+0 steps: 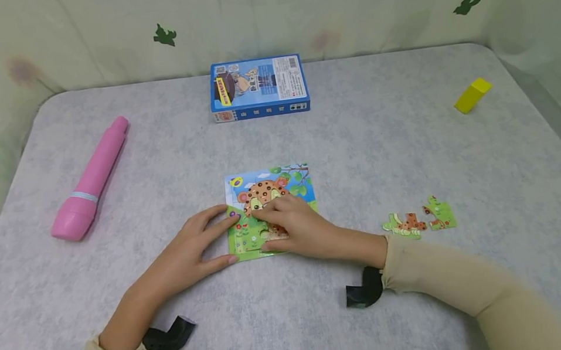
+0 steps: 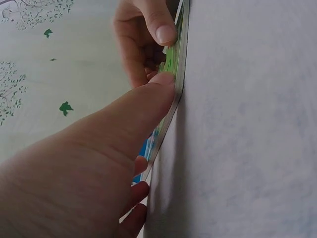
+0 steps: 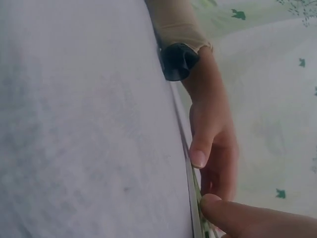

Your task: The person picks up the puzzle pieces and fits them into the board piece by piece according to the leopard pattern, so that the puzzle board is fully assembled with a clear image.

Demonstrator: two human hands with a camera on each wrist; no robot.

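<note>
A leopard jigsaw puzzle (image 1: 249, 242) lies on the table, its upper part filled with blue sky and a spotted head. My left hand (image 1: 191, 247) rests at its left edge with fingers spread, the thumb by the lower corner. Over the puzzle's lower right, my right hand (image 1: 297, 223) pinches a spotted puzzle piece (image 1: 276, 230) between thumb and fingers, covering most of it. In the left wrist view, the right thumb (image 2: 164, 33) sits at the puzzle's green edge. Two loose pieces lie to the right, one leopard-patterned (image 1: 405, 225) and one mostly green (image 1: 440, 213).
A blue box (image 1: 258, 88) stands at the table's back edge. On the left lies a pink flashlight-shaped object (image 1: 92, 179); a yellow block (image 1: 472, 95) is at the far right. Black curved pieces are on the left wrist (image 1: 169, 337) and right wrist (image 1: 365, 289).
</note>
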